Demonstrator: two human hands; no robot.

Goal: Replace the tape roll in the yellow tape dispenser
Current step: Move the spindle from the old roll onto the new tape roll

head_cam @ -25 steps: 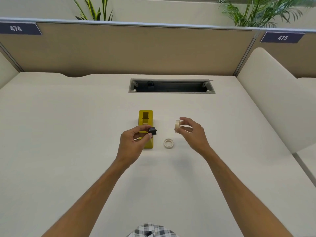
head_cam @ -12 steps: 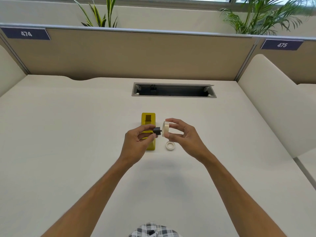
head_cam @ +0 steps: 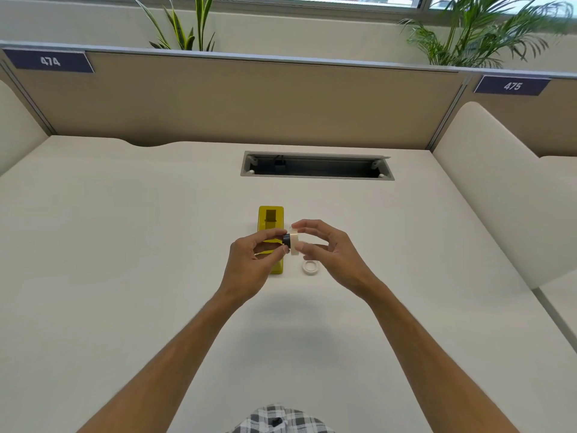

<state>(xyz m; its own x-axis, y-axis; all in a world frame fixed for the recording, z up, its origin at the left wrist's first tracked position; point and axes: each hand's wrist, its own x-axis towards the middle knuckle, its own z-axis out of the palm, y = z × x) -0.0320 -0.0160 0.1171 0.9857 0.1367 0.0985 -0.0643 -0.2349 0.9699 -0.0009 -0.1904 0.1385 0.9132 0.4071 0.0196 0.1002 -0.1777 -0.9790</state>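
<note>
Bare forearms, no sleeves, checked grey-and-white shirt (head_cam: 281, 420) with dark button

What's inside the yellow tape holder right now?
The yellow tape dispenser shows a dark slot with no roll visible in it. Its near half is covered by the left hand, so that part cannot be seen.

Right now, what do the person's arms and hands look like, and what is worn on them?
Both arms are bare to the picture's lower edge: no sleeves, gloves or watch. No rings show on the left hand or right hand. Checked cloth shows at the bottom edge.
</note>
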